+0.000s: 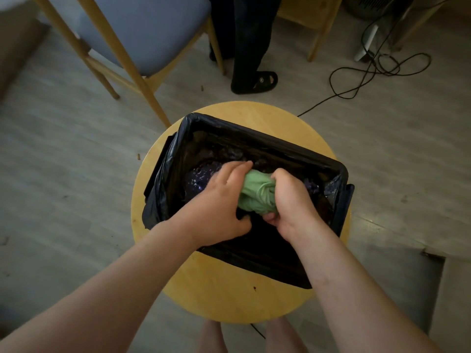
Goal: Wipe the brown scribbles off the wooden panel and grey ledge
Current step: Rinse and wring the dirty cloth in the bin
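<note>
Over the black-lined bin, centre of view: one green cloth (256, 191), bunched and twisted into a thick roll, held clear above the liner's floor. The visible part of its long axis runs roughly near-to-far, leaning slightly to the right at the near end. Left hand (219, 202): on the cloth's left side, fingers curled over the far end, thumb tucked under near the lower edge, gripping. Right hand (290, 200): on the cloth's right side, fingers wrapped round the near end, gripping. The cloth thus lies between the two palms, each hand equally close, so either could carry it off alone; judged a wringing step, ahead of any wiping. Wooden panel and grey ledge with brown scribbles: not identifiable in this view, so the way from cloth to marks cannot be told. Bin (254, 137): rectangular, draped in a glossy black bag, whether liquid lies inside cannot be told. Round wooden table (229, 296): carries the bin, which overhangs its right edge. Chair (142, 29): wooden legs, blue-grey seat, far left. Another person's leg (248, 47) in dark trousers with a black sandal (262, 81): far centre, well apart from the table. Black cables (369, 72): looped on the grey floor, far right.
</note>
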Demonstrator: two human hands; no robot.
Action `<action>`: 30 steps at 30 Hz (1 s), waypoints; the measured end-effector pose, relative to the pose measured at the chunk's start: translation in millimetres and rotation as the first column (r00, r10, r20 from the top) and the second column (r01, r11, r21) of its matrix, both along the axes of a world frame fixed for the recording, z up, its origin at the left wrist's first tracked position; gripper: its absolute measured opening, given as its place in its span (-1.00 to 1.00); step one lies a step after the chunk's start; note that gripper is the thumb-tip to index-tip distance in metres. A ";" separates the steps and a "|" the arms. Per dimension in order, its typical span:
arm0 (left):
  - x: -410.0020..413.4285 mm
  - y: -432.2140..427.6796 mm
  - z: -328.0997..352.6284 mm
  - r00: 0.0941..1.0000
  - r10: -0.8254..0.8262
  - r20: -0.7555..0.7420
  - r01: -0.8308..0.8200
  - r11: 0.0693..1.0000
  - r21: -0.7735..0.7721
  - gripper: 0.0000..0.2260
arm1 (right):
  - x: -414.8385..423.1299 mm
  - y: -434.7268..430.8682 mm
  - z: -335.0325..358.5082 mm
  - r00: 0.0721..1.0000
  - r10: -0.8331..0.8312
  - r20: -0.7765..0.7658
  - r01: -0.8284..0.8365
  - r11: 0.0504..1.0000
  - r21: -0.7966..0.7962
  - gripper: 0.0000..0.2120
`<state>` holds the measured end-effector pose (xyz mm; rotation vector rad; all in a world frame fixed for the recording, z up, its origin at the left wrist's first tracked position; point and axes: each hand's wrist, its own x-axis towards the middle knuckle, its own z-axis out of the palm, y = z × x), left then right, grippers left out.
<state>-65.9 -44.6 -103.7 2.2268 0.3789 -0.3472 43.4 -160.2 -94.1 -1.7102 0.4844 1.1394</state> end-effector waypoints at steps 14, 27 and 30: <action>26.1 16.8 8.5 0.963 -0.232 -0.137 0.233 0.972 -0.010 -0.76 | -2.1 8.4 -7.2 0.419 0.463 0.781 -0.529 0.824 -0.205 -0.49; 10.6 23.4 14.9 0.868 -0.059 -0.494 -0.277 0.767 -0.579 -0.87 | -6.9 8.3 -7.2 0.165 0.309 0.937 -0.609 0.779 -0.149 -0.72; 12.2 16.3 10.3 0.895 0.073 -0.440 -0.245 0.905 -0.348 -0.33 | -7.9 1.7 -5.4 0.555 0.354 0.753 -0.553 0.833 0.016 -0.95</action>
